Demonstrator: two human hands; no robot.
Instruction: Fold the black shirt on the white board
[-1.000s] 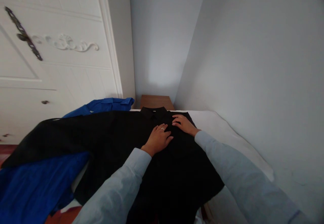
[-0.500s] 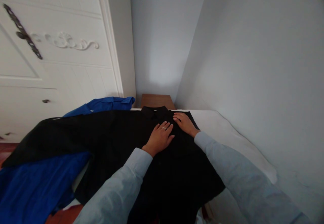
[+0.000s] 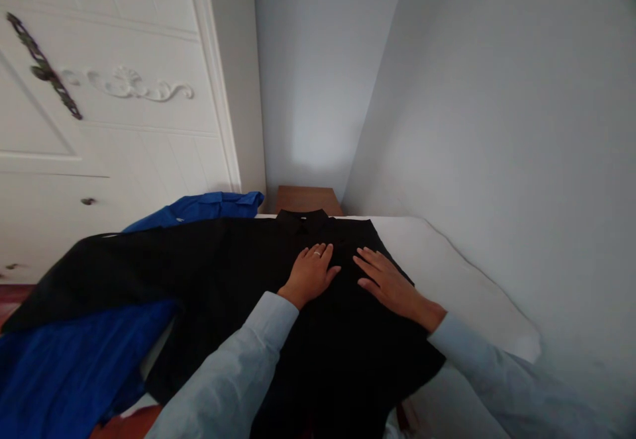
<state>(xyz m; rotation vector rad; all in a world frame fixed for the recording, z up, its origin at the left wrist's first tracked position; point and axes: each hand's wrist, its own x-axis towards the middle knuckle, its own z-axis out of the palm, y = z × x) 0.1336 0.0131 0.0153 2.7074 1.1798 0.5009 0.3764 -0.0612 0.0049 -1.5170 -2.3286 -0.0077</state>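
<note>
The black shirt (image 3: 223,273) lies spread front-up across the bed (image 3: 447,273). Its collar (image 3: 302,217) points away from the person, toward the far edge. One long sleeve is stretched out to the left, so the whole garment sits flat rather than bunched.

Both hands rest on its chest panel. The left hand (image 3: 312,272) is just below the collar, fully open, palm down and fingers together, with a ring (image 3: 317,253) on one finger. It grips nothing and only bears on the cloth, which seems to pin the upper front against the mattress. The right hand (image 3: 392,285) lies just beside it, nearer the shirt's right edge. It too is flat and open, with the fingers slightly fanned and nothing pinched between them. That flat, wide contact suits smoothing or holding fabric still, not lifting it. Both forearms wear pale blue sleeves (image 3: 233,373) and reach in from the bottom of the view.

A blue garment (image 3: 74,366) lies partly under the shirt's outstretched sleeve. It shows both in front of that sleeve and behind it, and whether it is one piece or two cannot be told. A white wardrobe door (image 3: 124,141) with a dark ornate handle (image 3: 42,68) stands behind it. Beyond the collar is a brown wooden bedside table (image 3: 307,198), set in the corner. A plain grey wall (image 3: 497,128) runs along the bed's right side.
</note>
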